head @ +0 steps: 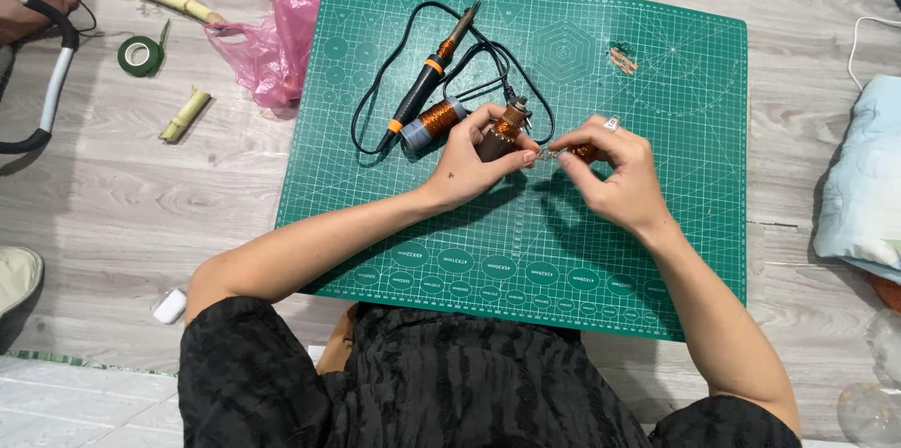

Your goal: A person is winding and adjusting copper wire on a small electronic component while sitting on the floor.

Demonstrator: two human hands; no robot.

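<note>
Grey wood-look flooring (141,195) spreads under us, and on it lies a green cutting mat (657,251) printed with white grid lines. Over the mat's middle, our left hand (469,162) closes around a small dark motor rotor (502,129) wound with copper wire, holding it upright. Our right hand (615,171) pinches a thin copper wire end (563,153) just beside the rotor, fingertips curled tight on it. Behind our left hand rests a copper wire spool (434,120), touching a black soldering iron (434,73) with an orange collar, its cord looping across the mat. Off the mat to the left sit a crumpled pink plastic bag (277,45), a roll of green tape (141,56) and two cut stalk pieces (185,115).
</note>
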